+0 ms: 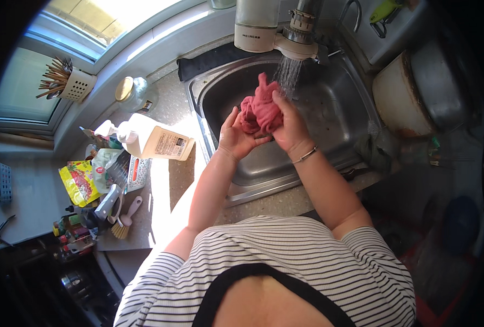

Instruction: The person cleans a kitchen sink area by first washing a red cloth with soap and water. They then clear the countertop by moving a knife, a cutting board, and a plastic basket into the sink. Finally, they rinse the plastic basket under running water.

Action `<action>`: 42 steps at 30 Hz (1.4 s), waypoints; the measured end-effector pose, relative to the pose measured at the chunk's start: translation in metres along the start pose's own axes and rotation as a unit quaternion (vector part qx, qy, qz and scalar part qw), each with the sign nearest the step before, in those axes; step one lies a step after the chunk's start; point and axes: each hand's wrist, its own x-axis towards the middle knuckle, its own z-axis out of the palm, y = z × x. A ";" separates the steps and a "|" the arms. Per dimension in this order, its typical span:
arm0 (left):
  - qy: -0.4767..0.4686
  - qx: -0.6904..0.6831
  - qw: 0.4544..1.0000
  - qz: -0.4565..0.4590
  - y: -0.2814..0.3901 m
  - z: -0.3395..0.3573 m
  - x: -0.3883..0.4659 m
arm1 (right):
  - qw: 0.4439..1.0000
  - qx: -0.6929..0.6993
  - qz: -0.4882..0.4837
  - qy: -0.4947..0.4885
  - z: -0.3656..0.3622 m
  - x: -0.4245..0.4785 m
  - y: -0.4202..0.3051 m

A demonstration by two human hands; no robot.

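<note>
A bunched red cloth is held over the stainless steel sink. My right hand grips its right side, the thumb lying on top. Cupped palm-up under the left side is my left hand; its thumb stands apart, and some of its fingers are hidden by the cloth. Water falls from the faucet filter just behind the cloth, close to my right fingers.
Left of the sink stand a pump bottle and a glass jar. A utensil holder with chopsticks sits by the window. Food packets and a dish brush lie farther left. Large pots stand right of the sink.
</note>
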 end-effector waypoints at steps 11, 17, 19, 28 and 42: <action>0.176 0.034 0.977 0.115 -0.024 0.066 0.048 | 0.736 -0.595 -0.204 0.250 -0.016 0.055 0.001; -0.142 -0.103 0.984 -0.033 0.015 -0.028 0.054 | 0.777 -0.556 -0.292 0.039 0.036 -0.008 0.037; 0.076 -0.001 0.996 0.037 -0.019 0.018 0.055 | 0.766 -0.584 -0.236 0.130 0.007 0.017 0.028; 0.209 -0.034 0.974 0.080 0.019 0.049 0.040 | 0.802 -0.487 -0.344 -0.029 0.024 -0.009 0.049; 0.078 0.490 0.859 0.125 0.029 0.056 0.035 | 0.969 -0.154 0.186 -0.049 0.012 -0.018 -0.009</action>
